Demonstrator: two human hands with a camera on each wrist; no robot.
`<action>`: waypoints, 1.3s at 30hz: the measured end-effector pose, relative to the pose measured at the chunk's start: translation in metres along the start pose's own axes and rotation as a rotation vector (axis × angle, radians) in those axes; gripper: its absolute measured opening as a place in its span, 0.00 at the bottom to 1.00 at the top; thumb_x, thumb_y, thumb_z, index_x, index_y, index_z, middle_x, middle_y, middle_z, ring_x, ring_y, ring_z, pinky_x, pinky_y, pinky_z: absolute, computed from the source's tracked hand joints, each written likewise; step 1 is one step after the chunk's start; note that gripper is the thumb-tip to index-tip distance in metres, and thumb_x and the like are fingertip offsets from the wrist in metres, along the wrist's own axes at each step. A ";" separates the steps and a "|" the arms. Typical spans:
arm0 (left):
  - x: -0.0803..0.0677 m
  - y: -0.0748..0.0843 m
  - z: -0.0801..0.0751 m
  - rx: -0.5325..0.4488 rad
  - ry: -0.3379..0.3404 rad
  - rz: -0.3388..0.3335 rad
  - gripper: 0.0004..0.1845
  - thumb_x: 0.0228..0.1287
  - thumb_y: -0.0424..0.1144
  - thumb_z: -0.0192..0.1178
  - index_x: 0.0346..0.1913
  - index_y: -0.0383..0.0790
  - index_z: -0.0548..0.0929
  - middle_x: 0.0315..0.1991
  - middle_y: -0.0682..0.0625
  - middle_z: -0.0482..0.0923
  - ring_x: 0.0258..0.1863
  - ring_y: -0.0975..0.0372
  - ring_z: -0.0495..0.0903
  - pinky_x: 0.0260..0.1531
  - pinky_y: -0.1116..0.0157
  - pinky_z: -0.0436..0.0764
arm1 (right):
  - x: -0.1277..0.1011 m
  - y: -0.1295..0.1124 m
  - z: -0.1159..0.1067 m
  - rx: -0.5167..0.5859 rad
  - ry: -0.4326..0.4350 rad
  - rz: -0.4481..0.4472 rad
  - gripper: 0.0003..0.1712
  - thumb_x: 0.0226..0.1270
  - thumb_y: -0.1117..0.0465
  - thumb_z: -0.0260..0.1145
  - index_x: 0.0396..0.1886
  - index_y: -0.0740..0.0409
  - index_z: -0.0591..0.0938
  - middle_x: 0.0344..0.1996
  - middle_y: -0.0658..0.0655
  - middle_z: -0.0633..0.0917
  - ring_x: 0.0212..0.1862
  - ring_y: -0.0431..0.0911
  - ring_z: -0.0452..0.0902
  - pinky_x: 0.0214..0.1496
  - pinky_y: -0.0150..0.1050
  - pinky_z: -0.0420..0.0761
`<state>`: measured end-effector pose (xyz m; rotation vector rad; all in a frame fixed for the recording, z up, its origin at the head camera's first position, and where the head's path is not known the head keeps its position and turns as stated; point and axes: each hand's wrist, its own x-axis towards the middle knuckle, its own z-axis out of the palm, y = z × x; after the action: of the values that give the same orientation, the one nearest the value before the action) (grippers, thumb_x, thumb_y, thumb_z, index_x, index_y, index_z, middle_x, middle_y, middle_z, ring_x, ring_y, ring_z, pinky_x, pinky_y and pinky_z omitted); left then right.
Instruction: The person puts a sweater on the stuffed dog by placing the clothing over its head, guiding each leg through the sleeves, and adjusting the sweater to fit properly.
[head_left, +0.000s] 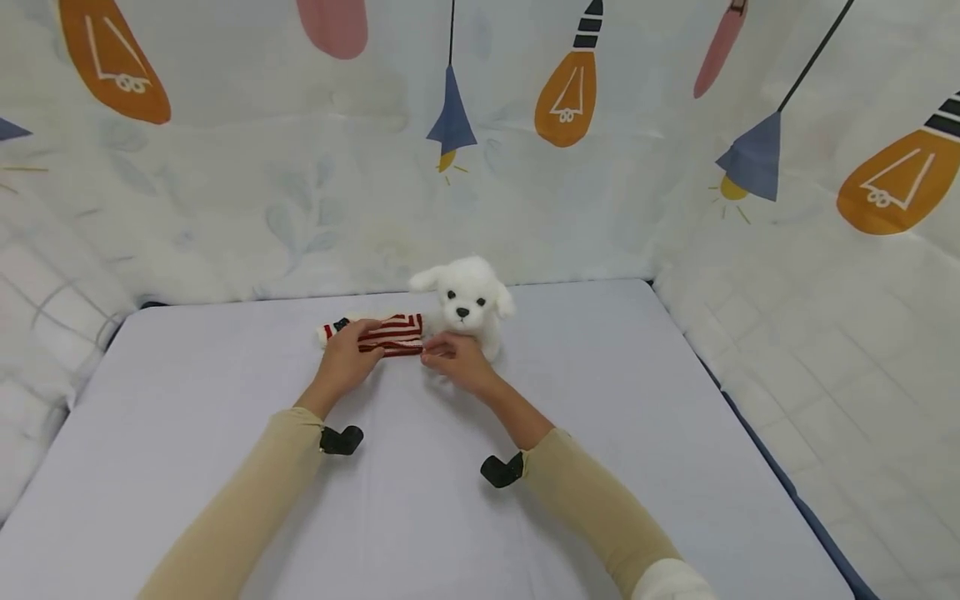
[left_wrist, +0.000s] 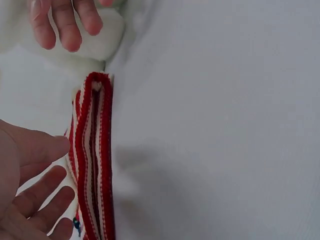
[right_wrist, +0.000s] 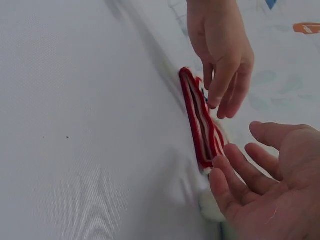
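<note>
A folded knit garment [head_left: 402, 335] with red and cream stripes lies on the table, a dark patch near its left end. My left hand [head_left: 347, 357] is over its left part, thumb at the near edge; in the left wrist view its fingers [left_wrist: 45, 187] are loosely bent beside the knit. At the garment's right end is my right hand [head_left: 467, 364], its relaxed fingers [right_wrist: 245, 170] touching or very close to the corner; exact contact cannot be told. Just behind that hand sits a white plush dog [head_left: 474, 292], facing me, its lower body partly hidden.
The white-covered table [head_left: 420, 517] spreads out toward me and to both sides. Close behind the dog hangs a patterned cloth wall [head_left: 360, 225] with printed lamps and bulbs. Each wrist carries a small black camera [head_left: 341, 440].
</note>
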<state>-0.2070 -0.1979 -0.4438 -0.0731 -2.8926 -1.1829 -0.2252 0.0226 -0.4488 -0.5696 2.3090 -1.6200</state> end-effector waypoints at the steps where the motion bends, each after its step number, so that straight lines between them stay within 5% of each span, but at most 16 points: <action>1: 0.000 -0.001 -0.002 0.020 0.004 0.002 0.25 0.67 0.34 0.57 0.67 0.34 0.68 0.66 0.34 0.67 0.67 0.42 0.65 0.65 0.44 0.66 | 0.001 -0.001 0.001 -0.007 0.007 0.008 0.17 0.65 0.63 0.66 0.51 0.67 0.80 0.45 0.64 0.85 0.45 0.49 0.83 0.43 0.38 0.84; 9: 0.001 -0.017 -0.010 0.136 0.032 0.043 0.21 0.65 0.30 0.56 0.60 0.27 0.73 0.61 0.31 0.70 0.64 0.40 0.68 0.64 0.44 0.66 | 0.005 -0.011 0.016 -0.061 0.076 0.108 0.19 0.63 0.57 0.68 0.53 0.58 0.81 0.52 0.55 0.82 0.56 0.48 0.78 0.50 0.34 0.81; 17: 0.004 -0.032 -0.009 0.238 0.092 0.033 0.09 0.63 0.29 0.57 0.45 0.32 0.82 0.59 0.32 0.71 0.61 0.38 0.67 0.62 0.41 0.65 | 0.006 -0.015 0.024 -0.080 0.065 0.082 0.21 0.66 0.55 0.66 0.58 0.54 0.79 0.60 0.54 0.78 0.63 0.51 0.74 0.57 0.41 0.79; 23: 0.005 -0.032 -0.010 0.192 0.134 0.020 0.09 0.65 0.31 0.55 0.44 0.32 0.82 0.59 0.33 0.72 0.62 0.38 0.67 0.62 0.41 0.65 | 0.008 -0.017 0.028 -0.078 0.083 0.059 0.21 0.67 0.56 0.65 0.58 0.53 0.78 0.62 0.52 0.77 0.66 0.49 0.71 0.63 0.40 0.76; 27: 0.002 -0.027 -0.016 0.146 0.132 0.018 0.11 0.66 0.32 0.52 0.45 0.30 0.79 0.57 0.32 0.72 0.61 0.39 0.68 0.61 0.42 0.66 | 0.010 -0.019 0.030 -0.169 0.082 0.013 0.23 0.67 0.55 0.65 0.60 0.54 0.77 0.66 0.53 0.74 0.70 0.48 0.65 0.69 0.44 0.70; 39: -0.012 -0.010 -0.038 -0.012 -0.009 0.096 0.05 0.67 0.33 0.53 0.43 0.38 0.76 0.61 0.41 0.74 0.69 0.44 0.64 0.66 0.40 0.61 | 0.016 -0.020 0.037 -0.282 0.023 -0.018 0.34 0.63 0.57 0.68 0.68 0.55 0.69 0.70 0.56 0.69 0.71 0.49 0.63 0.72 0.43 0.64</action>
<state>-0.1954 -0.2321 -0.4243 -0.2153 -2.8545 -1.1866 -0.2205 -0.0221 -0.4426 -0.6346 2.5762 -1.3217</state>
